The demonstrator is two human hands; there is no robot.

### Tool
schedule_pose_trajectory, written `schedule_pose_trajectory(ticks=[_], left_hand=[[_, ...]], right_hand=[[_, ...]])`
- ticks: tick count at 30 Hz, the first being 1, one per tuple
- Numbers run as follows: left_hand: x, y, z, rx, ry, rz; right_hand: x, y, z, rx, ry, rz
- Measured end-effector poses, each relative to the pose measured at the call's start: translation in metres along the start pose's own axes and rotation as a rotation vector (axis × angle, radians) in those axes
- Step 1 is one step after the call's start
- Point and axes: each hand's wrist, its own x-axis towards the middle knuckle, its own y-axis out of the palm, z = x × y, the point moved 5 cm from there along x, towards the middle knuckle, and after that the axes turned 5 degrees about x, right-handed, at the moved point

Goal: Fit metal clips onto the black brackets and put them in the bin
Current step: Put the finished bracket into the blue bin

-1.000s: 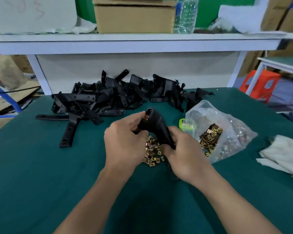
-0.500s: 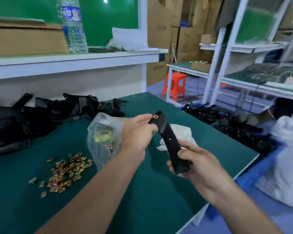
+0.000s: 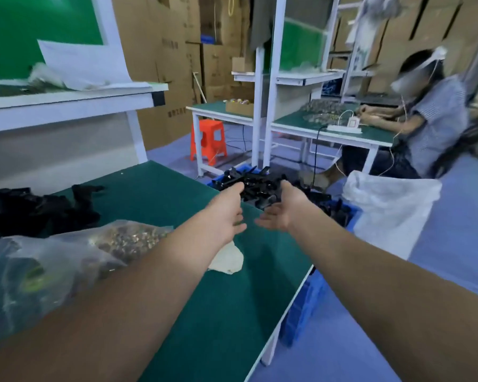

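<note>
Clips lie nearest: a clear bag (image 3: 66, 260) of metal clips (image 3: 127, 239) slumps on the worktop (image 3: 232, 312) beside my left forearm, handy for the next fit. Past a pale cloth (image 3: 226, 260), a loose pile (image 3: 25, 208) of brackets waits at far left, presumably unfitted. My left grip (image 3: 226, 213) and right grip (image 3: 284, 210) reach over the worktop's edge, both released and empty, palms facing, which I read as a drop. Below them, black brackets (image 3: 260, 183) fill the blue bin (image 3: 353, 216).

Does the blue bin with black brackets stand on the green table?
No, the bin stands beyond the far edge of the table, lower than its top, with brackets heaped in it.
</note>
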Motion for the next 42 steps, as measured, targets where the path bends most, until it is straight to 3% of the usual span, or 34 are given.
schedule_pose_trajectory(ticks=[4, 7, 11, 14, 17, 20, 23, 26, 31, 36, 42], left_hand=[[-0.013, -0.031, -0.022, 0.165, 0.247, -0.102], [-0.028, -0.077, -0.042, 0.314, 0.410, -0.269], [-0.059, -0.156, -0.061, 0.571, 0.593, -0.434], [-0.088, -0.230, -0.062, 0.626, 0.668, -0.598], [-0.119, -0.312, -0.043, 0.653, 0.592, -0.796], [-0.151, -0.384, -0.005, 0.703, 0.425, -0.898], [-0.177, -0.436, 0.044, 0.823, 0.168, -0.884], [-0.190, -0.464, 0.099, 0.891, -0.019, -0.804], [-0.179, -0.464, 0.166, 1.011, -0.054, -0.573], [-0.177, -0.462, 0.182, 1.061, 0.158, -0.831], [-0.178, -0.460, 0.181, 1.043, 0.311, -0.948]], right_hand=[[-0.006, 0.067, -0.062, -0.436, -0.132, 0.213], [-0.020, 0.121, -0.090, -0.397, -0.255, 0.316], [-0.055, 0.182, -0.113, -0.654, -0.382, 0.396], [-0.092, 0.226, -0.135, -0.745, -0.427, 0.566], [-0.124, 0.271, -0.168, -0.865, -0.443, 0.772], [-0.146, 0.313, -0.199, -1.187, -0.591, 0.873], [-0.163, 0.344, -0.235, -1.618, -0.777, 0.895], [-0.177, 0.365, -0.279, -1.860, -0.939, 0.857], [-0.174, 0.399, -0.359, -1.833, -0.904, 1.022], [-0.170, 0.430, -0.419, -1.659, -0.950, 1.071], [-0.166, 0.464, -0.455, -1.555, -0.990, 1.029]])
